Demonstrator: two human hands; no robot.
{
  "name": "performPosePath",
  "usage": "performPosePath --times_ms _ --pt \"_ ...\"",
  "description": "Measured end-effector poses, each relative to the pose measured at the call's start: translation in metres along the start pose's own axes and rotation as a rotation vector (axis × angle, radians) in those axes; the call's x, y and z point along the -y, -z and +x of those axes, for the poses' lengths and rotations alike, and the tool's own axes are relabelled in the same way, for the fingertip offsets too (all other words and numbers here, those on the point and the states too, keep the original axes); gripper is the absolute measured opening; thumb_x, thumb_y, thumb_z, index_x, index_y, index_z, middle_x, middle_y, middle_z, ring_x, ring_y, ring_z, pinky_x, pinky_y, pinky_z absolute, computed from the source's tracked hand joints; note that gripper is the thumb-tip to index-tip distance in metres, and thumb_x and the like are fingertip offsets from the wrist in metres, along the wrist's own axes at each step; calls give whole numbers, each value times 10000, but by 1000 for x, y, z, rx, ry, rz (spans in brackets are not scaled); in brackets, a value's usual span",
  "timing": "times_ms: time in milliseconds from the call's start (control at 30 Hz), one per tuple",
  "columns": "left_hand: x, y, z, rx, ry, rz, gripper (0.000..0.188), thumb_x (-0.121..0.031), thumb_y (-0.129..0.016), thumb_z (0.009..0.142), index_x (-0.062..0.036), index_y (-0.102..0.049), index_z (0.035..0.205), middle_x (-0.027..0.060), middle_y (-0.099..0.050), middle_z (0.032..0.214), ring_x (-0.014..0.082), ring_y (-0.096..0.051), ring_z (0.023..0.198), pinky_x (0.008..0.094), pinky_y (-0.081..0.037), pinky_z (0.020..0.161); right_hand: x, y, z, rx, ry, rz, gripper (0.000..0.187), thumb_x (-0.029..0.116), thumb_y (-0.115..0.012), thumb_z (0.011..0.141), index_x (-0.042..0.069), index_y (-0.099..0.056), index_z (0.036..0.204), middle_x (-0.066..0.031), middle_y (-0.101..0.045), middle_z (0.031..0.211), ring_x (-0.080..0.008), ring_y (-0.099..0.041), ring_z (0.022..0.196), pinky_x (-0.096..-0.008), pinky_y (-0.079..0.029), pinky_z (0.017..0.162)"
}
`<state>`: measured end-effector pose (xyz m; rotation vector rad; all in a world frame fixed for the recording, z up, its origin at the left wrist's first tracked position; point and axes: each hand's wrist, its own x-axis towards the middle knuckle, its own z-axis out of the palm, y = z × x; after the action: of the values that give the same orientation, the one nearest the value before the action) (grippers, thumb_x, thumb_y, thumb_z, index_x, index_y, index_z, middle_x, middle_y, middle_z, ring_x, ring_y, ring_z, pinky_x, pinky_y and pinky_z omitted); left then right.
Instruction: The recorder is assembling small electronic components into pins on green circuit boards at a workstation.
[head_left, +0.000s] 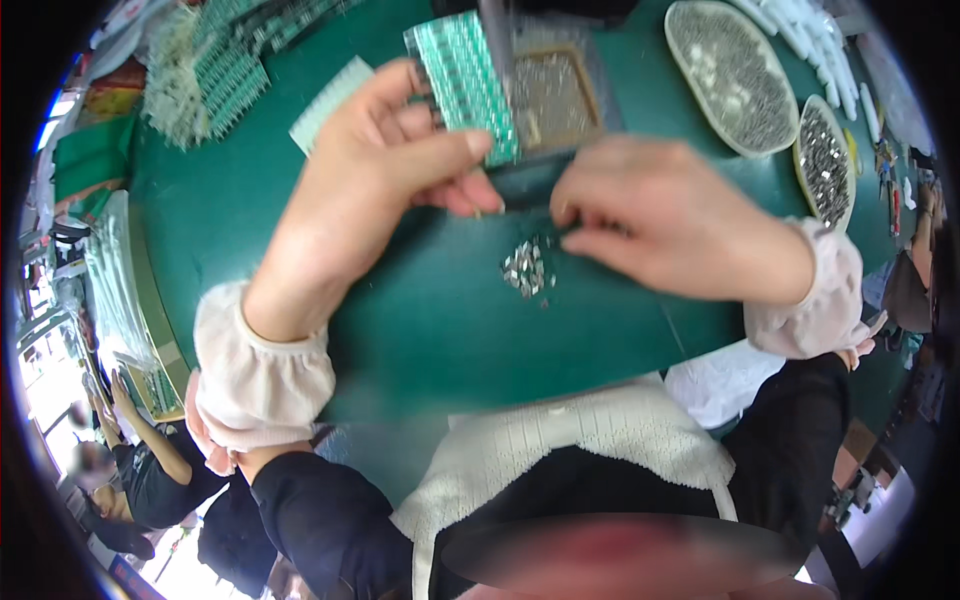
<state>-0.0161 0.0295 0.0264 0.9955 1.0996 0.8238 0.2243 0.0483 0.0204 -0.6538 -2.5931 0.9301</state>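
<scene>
Circuit board [462, 85] is gripped between thumb and fingers of the partly curled left hand [365, 165]. Right hand [660, 205], beside it, is nearly closed; contents cannot be determined. Metal pieces [526, 268] lie below, nearer the right.

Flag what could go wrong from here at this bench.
1. The small metal pieces lie loose on the green table, close to the right hand; a brush of the fingers could scatter them.
2. The left hand holds the green circuit board panel near a blurred, dark upright shaft; it might knock it. Whether they touch, I can't tell.
</scene>
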Motion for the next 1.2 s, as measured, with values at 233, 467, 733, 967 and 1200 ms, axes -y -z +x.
performPosePath --times_ms 233,467,733,967,1200 --pt "18 1 3 84 70 -112 286 -17 -650 889 -38 -528 1147 64 -685 886 160 -689 690 246 -547 612 -1 -28 -12 2 51 18 209 88 -741 750 53 -610 909 -114 -604 847 -324 -606 838 -421 -491 730" --pt "12 -6 3 25 61 -48 432 23 -618 888 -17 -475 1294 80 -672 1017 162 -681 737 259 -576 642 -10 -37 -12 -72 122 -24 133 125 -688 776 42 -607 842 -131 -626 829 -336 -632 847 -441 -512 737" --pt "26 1 10 -8 16 -43 347 26 -622 882 -24 -498 1203 51 -638 876 130 -621 611 234 -533 531 -5 -21 -3 19 96 -39 107 136 -612 781 31 -604 764 -171 -649 723 -385 -647 714 -490 -507 642" --pt "28 -3 9 -38 15 -41 290 18 -633 887 -32 -523 1151 30 -644 776 120 -623 552 223 -529 503 -12 -31 -2 -19 102 49 34 105 -653 705 80 -662 725 -98 -674 710 -296 -668 721 -434 -507 654" --pt "27 -2 8 -28 18 -42 277 12 -628 895 -34 -526 1149 37 -655 787 117 -641 575 212 -534 508 -15 -28 3 44 104 70 61 114 -659 753 63 -628 747 -112 -666 703 -320 -659 698 -459 -498 622"
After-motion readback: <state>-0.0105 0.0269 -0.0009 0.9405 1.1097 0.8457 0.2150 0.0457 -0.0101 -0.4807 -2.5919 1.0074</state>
